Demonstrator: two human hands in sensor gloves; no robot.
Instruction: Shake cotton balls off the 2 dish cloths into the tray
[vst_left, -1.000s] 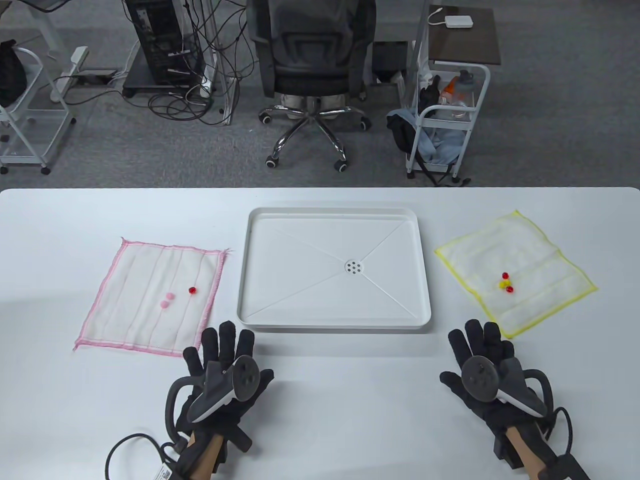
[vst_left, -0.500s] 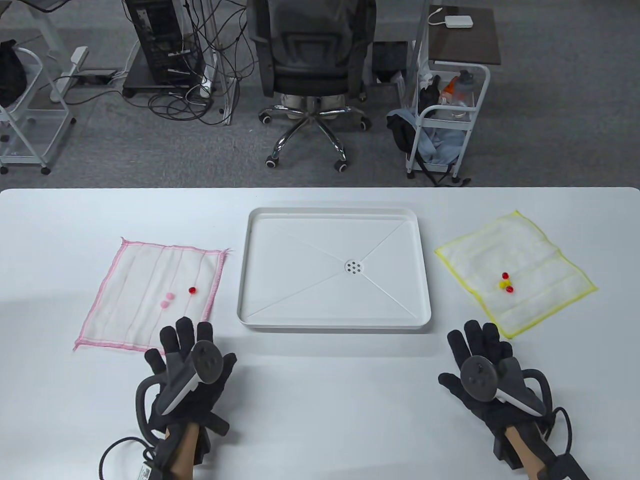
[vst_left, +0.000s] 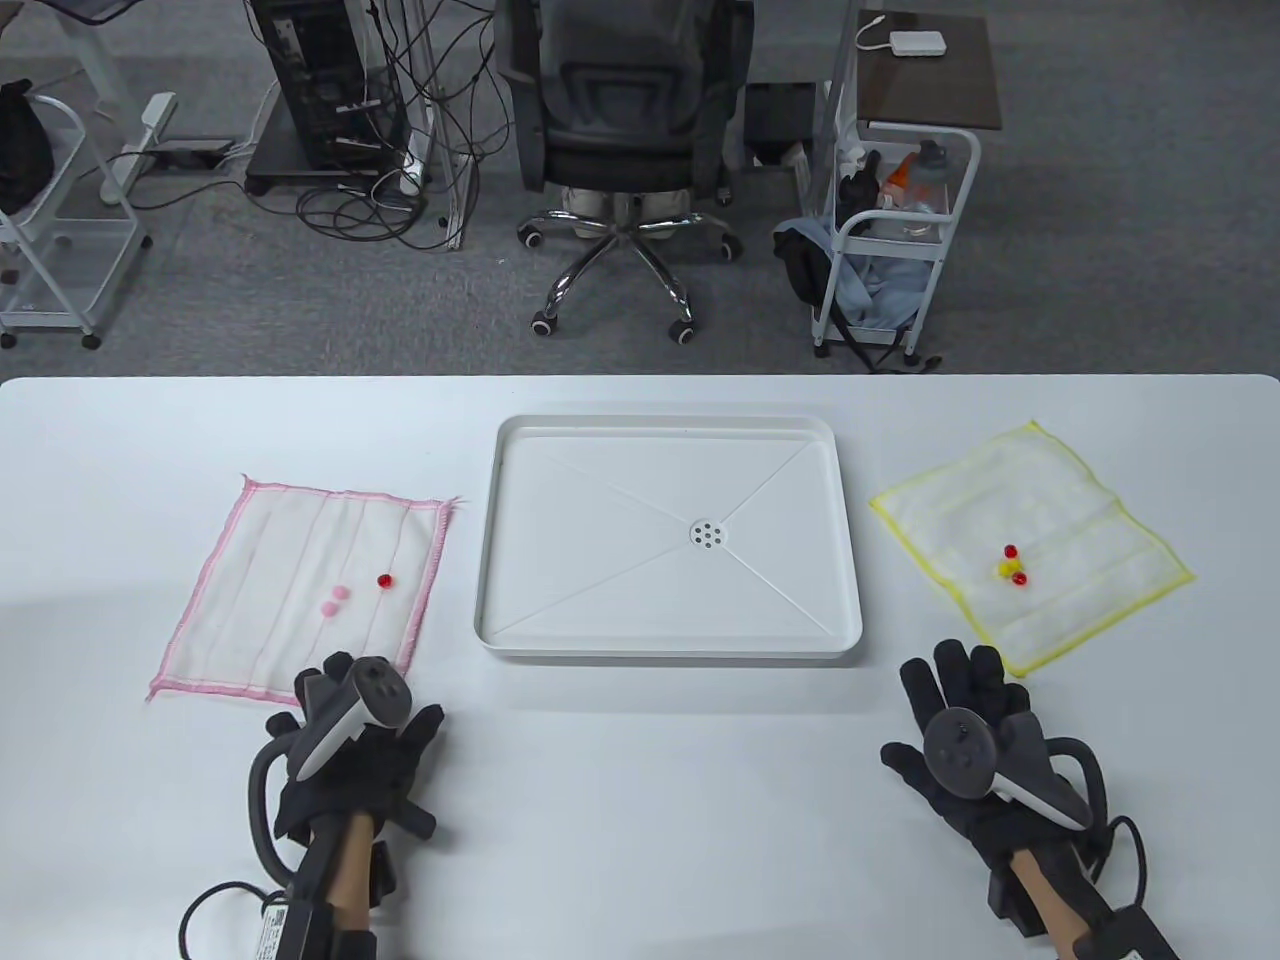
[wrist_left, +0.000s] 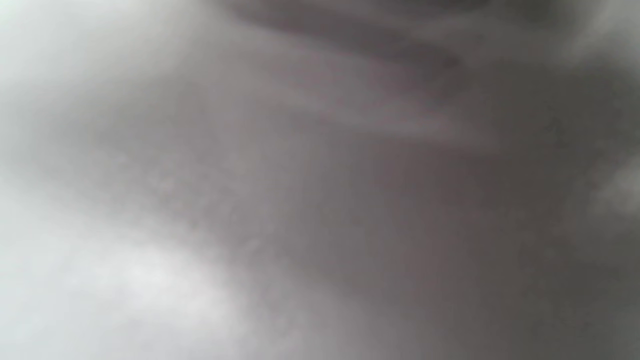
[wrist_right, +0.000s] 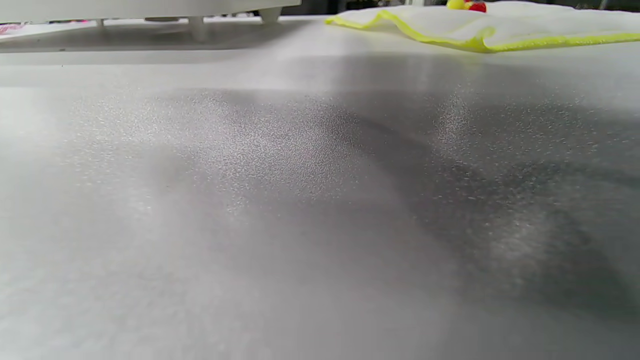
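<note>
A white tray (vst_left: 668, 640) sits in the middle of the white table (vst_left: 640, 800), its long near rim parallel to the table's front edge. Bare tabletop separates it from a cloth on each side. The pink-edged cloth (vst_left: 270, 600) lies flat to the tray's left, its right hem near the tray's left rim but apart from it. The yellow-edged cloth (vst_left: 1060, 520) lies to the right, turned at an angle, its nearest corner pointing toward the front of the table.

There are two cloths and one tray. On the pink-edged cloth rest three balls: two pink balls (vst_left: 335, 600) close together and one red ball (vst_left: 384, 580) a little apart from them. On the yellow-edged cloth a small cluster (vst_left: 1012, 567) of red and yellow balls touches; it seems to be three, though the exact count is hard to tell. The tray holds no balls.

The left hand (vst_left: 345, 745) is at the near right corner of the pink-edged cloth; its fingers are hidden under the tracker, so whether they grip the hem cannot be told, and the left wrist view is only blur. The right hand (vst_left: 965, 730) lies flat on the table with fingers straight and spread, holding nothing, its fingertips just beside the yellow-edged cloth's near corner.

No writing can be read.
</note>
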